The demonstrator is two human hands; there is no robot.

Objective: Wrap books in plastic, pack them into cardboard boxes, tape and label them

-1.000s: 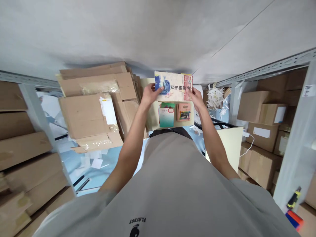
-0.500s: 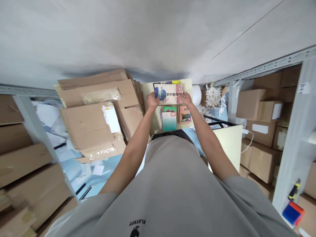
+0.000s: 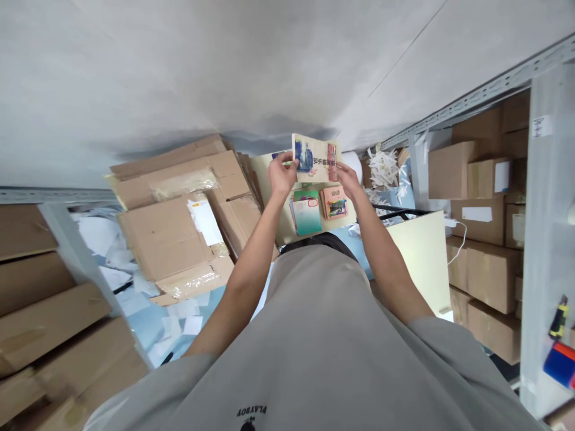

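Note:
Between my two hands a cream booklet (image 3: 318, 157) with a blue picture, dark lettering and a red pattern is held up, tilted, above the pale table (image 3: 286, 227). My left hand (image 3: 283, 172) pinches its left edge. At its right edge the fingers of my right hand (image 3: 349, 178) are closed on it. Below, nearer my body, a green-and-white booklet (image 3: 308, 216) tops a small pile. Right of that lies a pink booklet stack (image 3: 335, 203) with a dark picture on its cover. Whatever lies behind the raised booklet is mostly hidden.
Flattened cardboard boxes (image 3: 171, 233) are piled left of the table. Shredded paper (image 3: 383, 170) and a white roll (image 3: 353, 163) are at the back right. Shelves with cardboard boxes (image 3: 485, 263) stand on both sides. A yellow-black cutter (image 3: 558, 318) is at the far right.
Both hands have lifted the cream booklet and tilted it up, a little to the right. The purple-and-yellow item behind it is now mostly covered. My view has turned slightly.

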